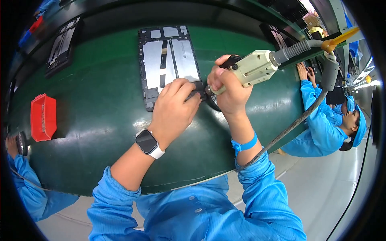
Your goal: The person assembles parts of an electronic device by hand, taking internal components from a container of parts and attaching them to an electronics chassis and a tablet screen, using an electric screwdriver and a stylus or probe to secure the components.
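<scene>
- Green, glossy workbench [100,120] fills the middle of the frame, its edges bowing at the rim.
- Bright blue work jacket [193,215] at the bottom, both sleeves pushed up the forearms.
- Over at the right edge, a co-worker in blue jacket and cap [321,128], hands on the bench.
- Now the centrepiece: a flat, black-framed tablet-like device with silver inner plates [169,64], lying at upper centre, inner side up.
- And the right hand [233,90], just right of centre, is wrapped firmly round a beige plastic powered screwdriver [257,69]; its tip is down at the device's lower right corner, contact too hidden to call.
- Left hand [175,104] lies over the device's lower right part, fingers bent; I cannot tell whether they pinch anything.
- Another black-framed device [62,44] sits at upper left.
- Red plastic bin [50,118] at left, the small pieces inside too blurred to name.
- White-strapped square watch [147,141] on the left wrist, lower centre.
- Blue wristband [245,143] on the right.
</scene>
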{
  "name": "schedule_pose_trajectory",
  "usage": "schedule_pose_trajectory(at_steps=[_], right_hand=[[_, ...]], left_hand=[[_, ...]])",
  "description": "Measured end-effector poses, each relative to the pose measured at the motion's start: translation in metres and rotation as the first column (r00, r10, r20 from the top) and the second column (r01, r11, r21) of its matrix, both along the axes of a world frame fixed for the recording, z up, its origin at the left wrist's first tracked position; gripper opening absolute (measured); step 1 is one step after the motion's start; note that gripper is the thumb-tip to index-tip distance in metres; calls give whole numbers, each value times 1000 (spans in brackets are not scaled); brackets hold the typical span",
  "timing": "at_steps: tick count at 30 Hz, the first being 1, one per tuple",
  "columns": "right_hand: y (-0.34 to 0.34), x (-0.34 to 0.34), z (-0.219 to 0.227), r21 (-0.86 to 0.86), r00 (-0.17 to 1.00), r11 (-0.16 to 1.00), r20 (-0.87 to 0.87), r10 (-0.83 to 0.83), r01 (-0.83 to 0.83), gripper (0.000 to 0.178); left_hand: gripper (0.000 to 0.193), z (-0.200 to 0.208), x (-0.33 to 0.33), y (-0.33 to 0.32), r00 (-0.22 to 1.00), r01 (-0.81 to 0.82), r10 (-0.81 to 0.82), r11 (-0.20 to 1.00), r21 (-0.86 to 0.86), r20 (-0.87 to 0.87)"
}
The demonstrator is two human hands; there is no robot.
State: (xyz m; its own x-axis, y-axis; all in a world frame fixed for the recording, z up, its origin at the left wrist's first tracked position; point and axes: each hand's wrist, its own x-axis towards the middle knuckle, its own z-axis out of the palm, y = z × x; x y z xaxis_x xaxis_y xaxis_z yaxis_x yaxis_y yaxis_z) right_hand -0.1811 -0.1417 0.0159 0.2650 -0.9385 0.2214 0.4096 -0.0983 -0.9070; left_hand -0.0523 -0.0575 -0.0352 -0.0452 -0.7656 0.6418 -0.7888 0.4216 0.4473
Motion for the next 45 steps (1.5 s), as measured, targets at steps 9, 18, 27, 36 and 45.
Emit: schedule_pose_trajectory(at_steps=[9, 18, 27, 36, 45], right_hand=[[-1, 0, -1, -24, 999, 1000, -31, -16, 16, 21], [-10, -60, 2, -142, 973, 964, -34, -230, 223, 23], [-17, -65, -12, -65, 971, 969, -8, -239, 238, 21], [-17, -61, -15, -87, 963, 967, -109, -246, 238, 22], [-16, -60, -14, -81, 967, 970, -96, -237, 230, 20]], left_hand=[[16, 2, -3, -3, 1000, 19, -19, 1000, -12, -3], [17, 1, 1, -2, 1000, 20, -20, 1000, -13, 9], [18, 3, 0, 0, 1000, 11, -11, 999, 33, 5], [14, 1, 0, 0, 1000, 10, -11, 999, 53, 27], [17, 3, 1, 2, 999, 16, -18, 997, 72, 36]])
